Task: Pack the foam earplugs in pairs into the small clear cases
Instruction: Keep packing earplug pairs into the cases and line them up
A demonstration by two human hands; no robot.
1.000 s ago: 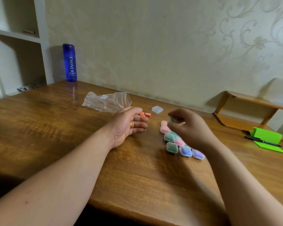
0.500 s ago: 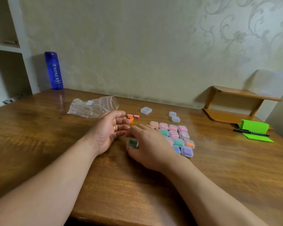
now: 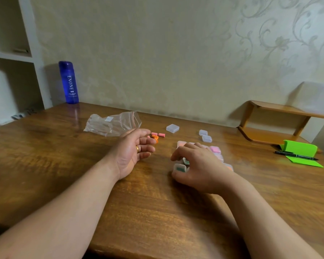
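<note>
My right hand [image 3: 198, 165] hovers low over the left edge of a cluster of filled clear cases [image 3: 215, 149] and pinches one small case with green earplugs [image 3: 180, 168] between thumb and fingers. My left hand [image 3: 133, 150] rests on its side on the wooden table [image 3: 64, 165], fingers loosely curled, holding nothing. Just beyond its fingertips lie a few loose pink and orange earplugs [image 3: 157, 136]. An empty clear case [image 3: 172, 128] sits further back, and two more empty cases [image 3: 205, 135] lie to its right. My right hand hides much of the cluster.
A crumpled clear plastic bag [image 3: 112, 123] lies behind my left hand. A blue bottle [image 3: 68, 82] stands at the back left by white shelves. A wooden rack [image 3: 275, 124] sits at the back right, with a green stand [image 3: 299, 150] and a black pen [image 3: 295, 156] in front.
My right hand carried the green-filled case from the table's middle rightward to the cluster's left edge. My left hand stayed in place.
</note>
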